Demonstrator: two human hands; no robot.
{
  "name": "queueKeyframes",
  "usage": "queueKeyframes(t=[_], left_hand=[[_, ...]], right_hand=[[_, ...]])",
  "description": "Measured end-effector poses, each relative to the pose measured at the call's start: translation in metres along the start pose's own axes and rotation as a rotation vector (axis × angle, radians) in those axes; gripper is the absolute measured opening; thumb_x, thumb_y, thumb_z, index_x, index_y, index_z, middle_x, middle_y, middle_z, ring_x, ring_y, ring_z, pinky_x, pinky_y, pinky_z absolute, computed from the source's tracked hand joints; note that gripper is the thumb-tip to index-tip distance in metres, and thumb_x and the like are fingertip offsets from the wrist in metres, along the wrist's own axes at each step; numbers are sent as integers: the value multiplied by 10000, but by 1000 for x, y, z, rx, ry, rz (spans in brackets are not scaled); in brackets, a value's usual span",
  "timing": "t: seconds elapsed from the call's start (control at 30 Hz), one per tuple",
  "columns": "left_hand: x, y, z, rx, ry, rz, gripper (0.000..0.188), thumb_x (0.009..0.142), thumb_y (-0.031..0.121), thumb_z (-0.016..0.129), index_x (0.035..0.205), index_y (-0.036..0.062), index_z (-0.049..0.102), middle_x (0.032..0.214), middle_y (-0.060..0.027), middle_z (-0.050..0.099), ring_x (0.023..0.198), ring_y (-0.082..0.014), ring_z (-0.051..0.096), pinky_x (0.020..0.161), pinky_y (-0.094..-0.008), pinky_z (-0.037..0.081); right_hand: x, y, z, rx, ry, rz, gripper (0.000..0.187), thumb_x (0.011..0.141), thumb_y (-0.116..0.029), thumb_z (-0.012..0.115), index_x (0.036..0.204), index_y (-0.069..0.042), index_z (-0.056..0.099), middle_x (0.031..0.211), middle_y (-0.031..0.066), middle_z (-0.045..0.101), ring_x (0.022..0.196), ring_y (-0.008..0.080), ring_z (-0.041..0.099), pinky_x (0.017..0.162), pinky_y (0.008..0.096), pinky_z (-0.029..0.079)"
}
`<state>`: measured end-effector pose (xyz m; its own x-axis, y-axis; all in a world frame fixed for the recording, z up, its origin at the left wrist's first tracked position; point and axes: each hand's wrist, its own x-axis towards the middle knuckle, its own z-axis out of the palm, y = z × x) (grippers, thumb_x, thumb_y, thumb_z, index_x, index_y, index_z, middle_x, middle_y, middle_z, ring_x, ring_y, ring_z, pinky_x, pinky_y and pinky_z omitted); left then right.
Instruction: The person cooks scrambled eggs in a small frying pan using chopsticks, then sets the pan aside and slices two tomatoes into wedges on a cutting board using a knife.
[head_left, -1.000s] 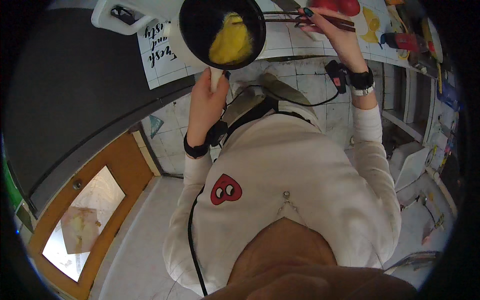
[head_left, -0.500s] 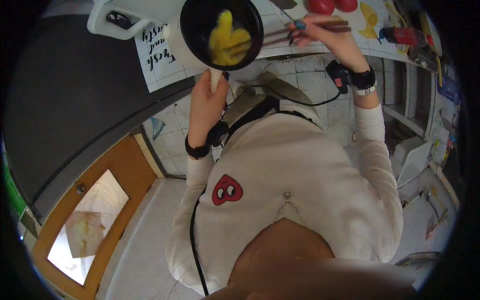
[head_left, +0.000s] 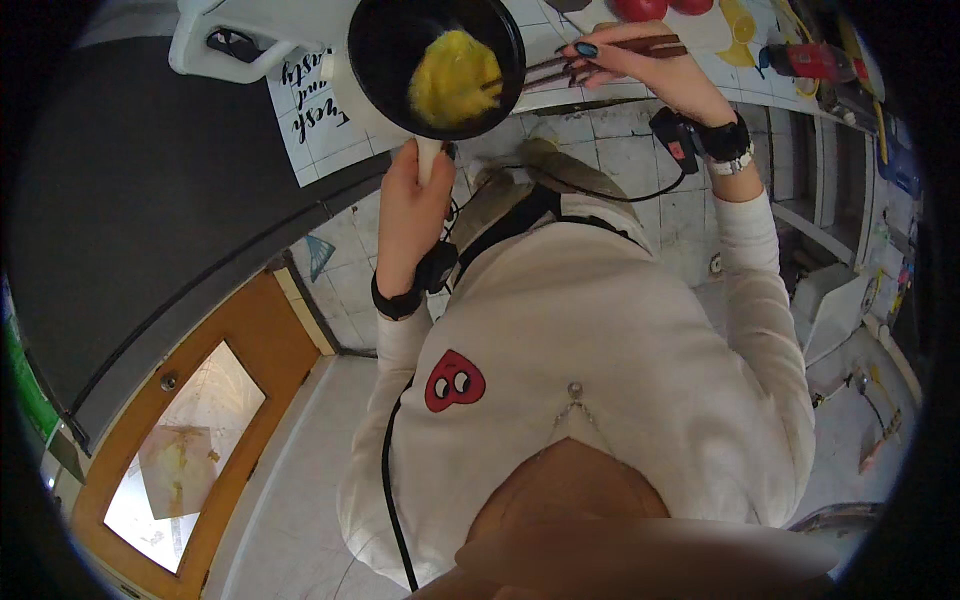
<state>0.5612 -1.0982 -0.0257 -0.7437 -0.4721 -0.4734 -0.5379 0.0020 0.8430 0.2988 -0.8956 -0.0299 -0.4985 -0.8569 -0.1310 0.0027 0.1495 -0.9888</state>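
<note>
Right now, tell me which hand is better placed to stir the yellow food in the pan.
Probably the right: the right hand holds chopsticks with their tips at the yellow food, while the left hand is occupied gripping the pan handle.

Pan (head_left: pixel 383 65) black, handle (head_left: pixel 428 162) cream; food (head_left: pixel 452 78) yellow; chopsticks (head_left: pixel 652 43) brown; sweater (head_left: pixel 610 330) white, red heart print (head_left: pixel 455 382); door (head_left: pixel 250 335) orange-brown.
</note>
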Motion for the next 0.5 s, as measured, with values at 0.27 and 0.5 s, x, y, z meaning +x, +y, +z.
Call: queueKeyframes(t=[0.27, 0.5], left_hand=[[-3, 10, 0, -15, 6, 18, 171, 923, 176, 542, 986, 18, 554, 680, -2, 531, 536, -69, 476, 494, -243, 384], [-4, 12, 0, -36, 22, 13, 172, 929, 177, 535, 977, 13, 553, 667, 4, 525, 530, -64, 472, 483, -241, 374]], right_hand=[[-3, 1, 4, -52, 40, 6, 281, 971, -160, 550, 1166, 21, 641, 1077, 108, 675, 946, 182, 667, 862, 295, 548], [-10, 3, 15, 39, 29, -81, 253, 962, -152, 565, 1107, 33, 659, 1026, 86, 683, 891, 161, 666, 811, 287, 556]])
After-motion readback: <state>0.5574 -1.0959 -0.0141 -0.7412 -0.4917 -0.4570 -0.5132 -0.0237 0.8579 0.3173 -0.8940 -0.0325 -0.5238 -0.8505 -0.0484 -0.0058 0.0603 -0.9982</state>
